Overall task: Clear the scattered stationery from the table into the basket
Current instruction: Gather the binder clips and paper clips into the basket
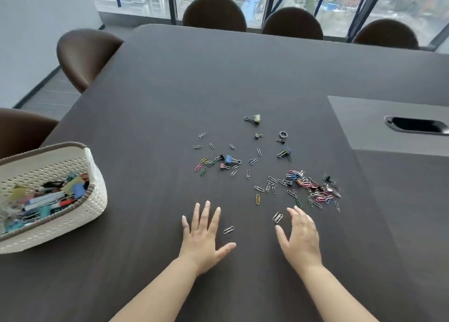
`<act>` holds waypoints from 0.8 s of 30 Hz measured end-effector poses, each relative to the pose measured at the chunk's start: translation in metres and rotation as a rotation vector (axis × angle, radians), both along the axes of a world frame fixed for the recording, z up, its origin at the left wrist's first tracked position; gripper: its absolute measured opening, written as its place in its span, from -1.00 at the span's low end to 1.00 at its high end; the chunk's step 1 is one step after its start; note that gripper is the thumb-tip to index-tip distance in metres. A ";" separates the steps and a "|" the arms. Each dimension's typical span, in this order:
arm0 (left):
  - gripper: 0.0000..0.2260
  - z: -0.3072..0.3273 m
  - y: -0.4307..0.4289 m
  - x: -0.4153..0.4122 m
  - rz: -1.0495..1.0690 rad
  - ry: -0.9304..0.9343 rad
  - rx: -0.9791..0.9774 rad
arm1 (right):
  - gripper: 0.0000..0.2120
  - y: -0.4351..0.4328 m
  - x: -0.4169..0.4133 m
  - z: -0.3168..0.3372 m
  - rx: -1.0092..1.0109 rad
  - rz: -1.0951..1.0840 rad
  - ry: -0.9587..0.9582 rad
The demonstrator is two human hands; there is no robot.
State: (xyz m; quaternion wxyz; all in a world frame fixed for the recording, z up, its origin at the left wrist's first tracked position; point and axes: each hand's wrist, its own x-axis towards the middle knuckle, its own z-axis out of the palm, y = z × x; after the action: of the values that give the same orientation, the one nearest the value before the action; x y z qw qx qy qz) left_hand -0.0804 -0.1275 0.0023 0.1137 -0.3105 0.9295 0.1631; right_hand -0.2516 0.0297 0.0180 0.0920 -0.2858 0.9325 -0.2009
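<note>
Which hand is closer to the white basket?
Left. The left hand lies flat right of the basket; the right hand is farther right, by the paper clips.

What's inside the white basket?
The white basket holds a jumble of colourful binder clips and some paper clips. Whatever lies lower down is covered by that pile and the basket's wall.

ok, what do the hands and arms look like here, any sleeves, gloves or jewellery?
Both bare. The left hand and right hand have no gloves, rings or watch visible. Both forearms are uncovered to the frame edge, no sleeves showing. Fingernails look short and unpainted.
</note>
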 end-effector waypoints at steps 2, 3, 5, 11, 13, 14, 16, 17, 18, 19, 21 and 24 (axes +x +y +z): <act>-0.08 -0.006 0.010 -0.022 0.042 -0.059 -0.036 | -0.32 0.021 -0.015 -0.011 0.136 0.031 0.005; -0.10 -0.007 0.011 -0.034 0.073 -0.075 -0.054 | -0.25 0.028 -0.022 -0.016 0.198 0.054 0.011; -0.21 -0.010 0.009 -0.057 0.119 -0.089 -0.079 | -0.07 0.034 -0.033 -0.022 0.282 0.095 0.036; -0.37 -0.009 0.008 -0.110 0.063 -0.098 -0.125 | 0.07 0.011 -0.062 -0.027 0.366 0.188 0.044; -0.37 -0.010 0.008 -0.118 0.056 -0.092 -0.149 | 0.04 -0.001 -0.072 -0.028 0.361 0.205 0.047; -0.38 -0.010 0.006 -0.121 0.064 -0.094 -0.166 | 0.04 -0.008 -0.077 -0.028 0.357 0.205 0.051; -0.38 -0.009 -0.001 -0.125 0.103 -0.106 -0.184 | 0.02 -0.021 -0.091 -0.029 0.345 0.182 0.036; -0.38 -0.009 -0.007 -0.127 0.133 -0.110 -0.181 | -0.01 -0.027 -0.099 -0.028 0.340 0.171 0.020; -0.37 -0.008 -0.013 -0.128 0.160 -0.114 -0.181 | -0.04 -0.032 -0.107 -0.027 0.335 0.168 0.011; -0.36 -0.007 -0.020 -0.130 0.177 -0.121 -0.187 | -0.07 -0.037 -0.114 -0.026 0.325 0.175 0.014; -0.35 -0.007 -0.034 -0.135 0.187 -0.127 -0.191 | -0.05 -0.039 -0.126 -0.028 0.262 0.180 0.041; -0.22 -0.007 -0.043 -0.147 0.143 -0.084 -0.158 | 0.03 -0.027 -0.142 -0.029 0.148 0.005 0.061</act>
State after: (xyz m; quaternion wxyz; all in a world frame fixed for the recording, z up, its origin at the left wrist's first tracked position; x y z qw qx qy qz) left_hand -0.2273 -0.1705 -0.0045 0.1156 -0.3908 0.9093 0.0838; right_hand -0.3935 0.0030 -0.0110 0.0849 -0.2866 0.9464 -0.1221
